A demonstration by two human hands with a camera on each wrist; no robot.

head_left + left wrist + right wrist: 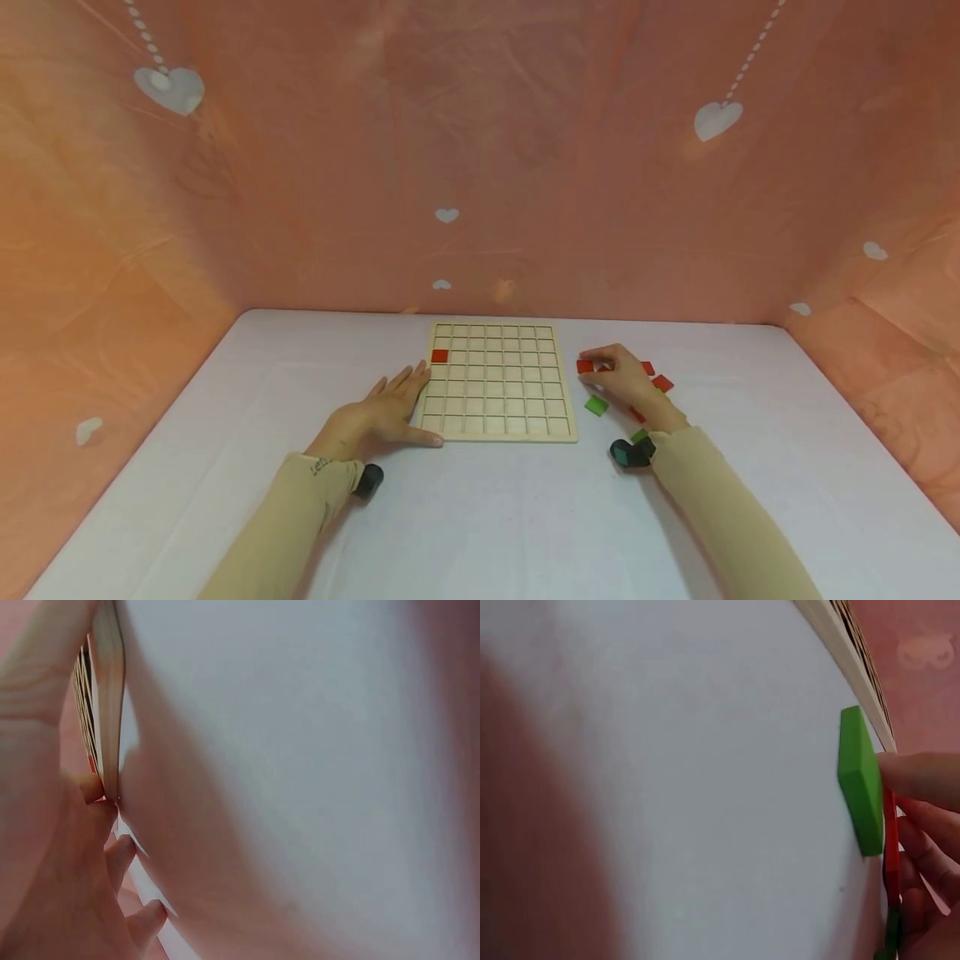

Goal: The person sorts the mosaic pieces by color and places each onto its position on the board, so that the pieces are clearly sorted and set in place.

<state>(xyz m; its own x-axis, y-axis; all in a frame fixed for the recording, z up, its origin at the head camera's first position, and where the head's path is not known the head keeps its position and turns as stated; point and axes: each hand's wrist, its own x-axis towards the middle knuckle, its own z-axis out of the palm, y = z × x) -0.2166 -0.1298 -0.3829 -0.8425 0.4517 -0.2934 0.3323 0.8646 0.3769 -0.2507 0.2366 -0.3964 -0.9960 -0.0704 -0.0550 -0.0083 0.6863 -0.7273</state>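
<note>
A pale wooden grid board (495, 437) lies flat on the white table. One red tile (440, 356) sits in a cell of its left column. Spread along the board's left edge, my left hand (386, 412) has straight fingers at the side and its thumb at the near left corner; the board's edge (111, 697) shows beside the thumb in the left wrist view. Right of the board, my right hand (618, 379) pinches a red tile (585, 366) between thumb and fingertips. Close by lies a green tile (597, 405), standing out large in the right wrist view.
Several loose tiles lie around and under my right hand, among them a red tile (662, 383) and a green tile (639, 436), partly hidden by the wrist. An orange cloth with white hearts (717, 121) hangs behind the table and at both sides.
</note>
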